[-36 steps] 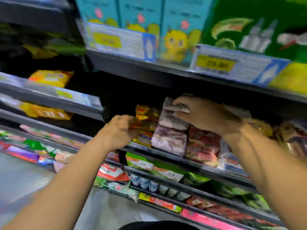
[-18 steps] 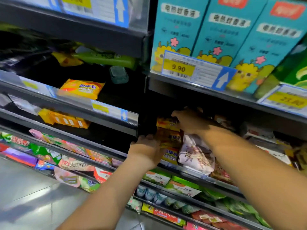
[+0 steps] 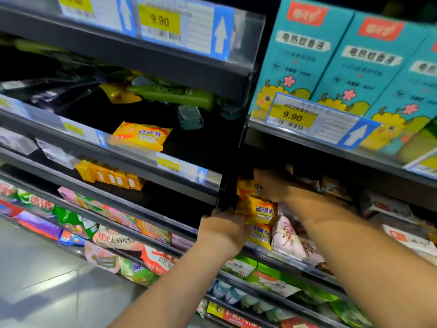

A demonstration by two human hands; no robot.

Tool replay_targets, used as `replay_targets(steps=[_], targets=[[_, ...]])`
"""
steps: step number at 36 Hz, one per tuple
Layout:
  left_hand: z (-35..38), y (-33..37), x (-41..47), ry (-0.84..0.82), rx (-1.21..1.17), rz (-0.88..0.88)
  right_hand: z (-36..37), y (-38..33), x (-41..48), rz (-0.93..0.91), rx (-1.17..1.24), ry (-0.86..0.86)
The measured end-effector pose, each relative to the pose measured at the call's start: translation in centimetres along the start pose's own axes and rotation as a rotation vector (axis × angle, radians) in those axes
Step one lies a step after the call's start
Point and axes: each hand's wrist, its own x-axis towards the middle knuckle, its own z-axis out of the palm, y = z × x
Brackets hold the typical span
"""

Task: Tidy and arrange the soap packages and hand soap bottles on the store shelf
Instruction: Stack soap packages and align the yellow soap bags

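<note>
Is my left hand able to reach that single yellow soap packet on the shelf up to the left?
Probably yes. The lone yellow packet lies near the open shelf front, behind only a low price rail; the left hand must first leave the yellow packet stack.

Open room is lying around the lone yellow pack (image 3: pixel 142 136) and right of the row of yellow packs (image 3: pixel 111 177) one shelf lower. The black post (image 3: pixel 227 195) is closing that bay off. Beyond it, the stacked yellow packs (image 3: pixel 260 213), pink pack (image 3: pixel 290 237), left hand (image 3: pixel 222 229) and right hand (image 3: pixel 272 185) are filling the low gap under the price rail (image 3: pixel 331 126).
</note>
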Motion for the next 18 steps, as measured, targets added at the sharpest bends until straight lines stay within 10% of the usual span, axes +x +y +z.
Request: replay_targets(steps=[18], targets=[[-1.1, -0.4, 1.4, 0.107, -0.203, 0.060, -1.4, 3.3, -9.6, 0.246, 0.385, 0.129]])
